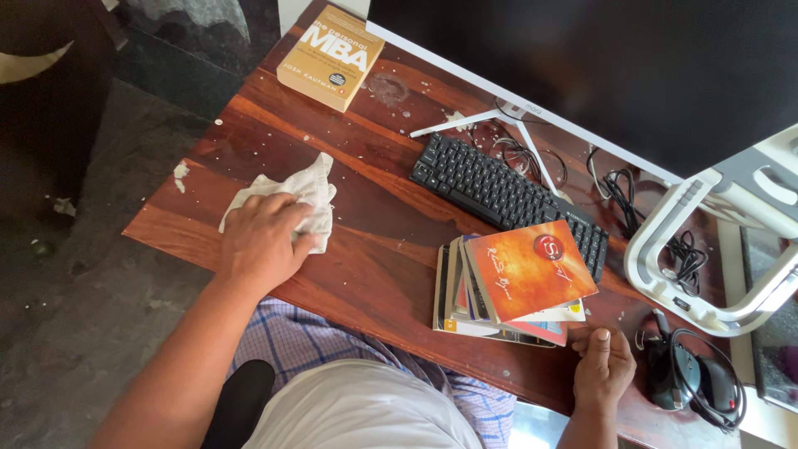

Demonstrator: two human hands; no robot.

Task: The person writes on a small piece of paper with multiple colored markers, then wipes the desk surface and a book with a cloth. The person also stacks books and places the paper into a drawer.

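Wooden desk [374, 241], crumb-strewn | our left hand [259, 241] pressed flat on white cloth [307, 193] near left edge, its length running toward far edge | right hand [603, 366] loosely curled, touching book stack [507, 287] at near edge

The counter [391, 241] is reddish-brown wood with darker grain streaks and pale specks scattered over it. At middle left lies an off-white cloth [303, 195]. In the upper left of the frame sits a tan-yellow book [330, 56] with white lettering. The keyboard [490, 187] at centre is black, and the monitor [598, 66] above it is black with a white edge and white stand. The top book [529, 270] of the stack at lower centre is orange with a red seal. At right, a white laptop stand [706, 249]; black cables [698, 391] at lower right. The lap shows blue-and-white checked cloth [291, 341].
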